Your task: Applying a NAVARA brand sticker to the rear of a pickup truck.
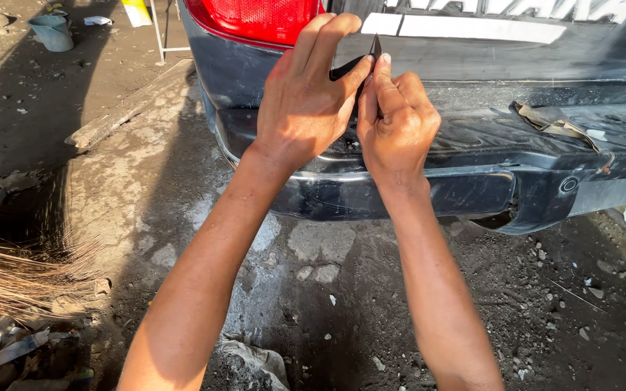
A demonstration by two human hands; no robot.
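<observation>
Behind, a dark rear bumper [429, 195] fills the upper right, red tail lamp [255, 18] above. Both left hand [306, 101] and right hand [396, 119] pinch a thin black strip [360, 69] between their fingers.

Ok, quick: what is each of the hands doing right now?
Left hand: closed, fingers pinching the thin dark strip by the rear bumper.
Right hand: closed, pinching the same strip.

The hands [349, 108] cover most of the thin dark strip [375, 49]; the red tail lamp [255, 18] is cut off above.
</observation>
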